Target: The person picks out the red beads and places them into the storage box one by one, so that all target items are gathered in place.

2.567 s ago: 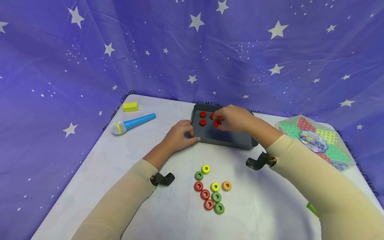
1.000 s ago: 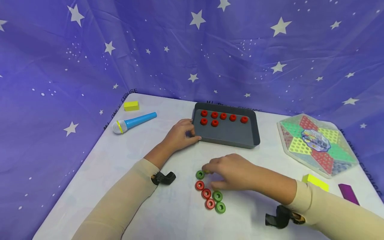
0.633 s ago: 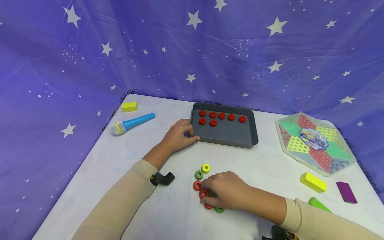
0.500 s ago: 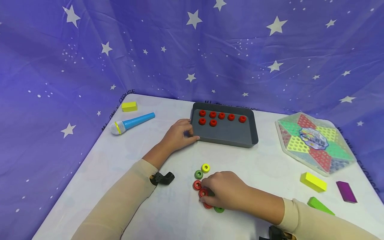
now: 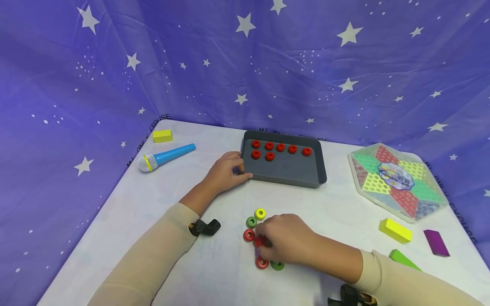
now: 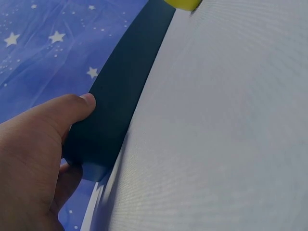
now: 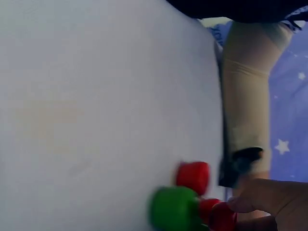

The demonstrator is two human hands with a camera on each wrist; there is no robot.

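Note:
My left hand holds the near left corner of a dark grey tray, thumb on its wall in the left wrist view. Several red rings sit inside the tray. My right hand is over a loose group of rings on the table, pinching a red ring between thumb and finger. Around it lie a red ring, another red ring, a green ring, a yellow ring and a partly covered green ring. The hand hides part of the group.
A toy microphone and a yellow block lie at the left. On the right are a hexagonal game board, a yellow block, a purple block and a green block. A starry purple curtain hangs behind the white table.
My right hand has left the tray, where another red ring now sits, and come back to the loose rings. It has since taken a red one from among them. The left hand stays put.

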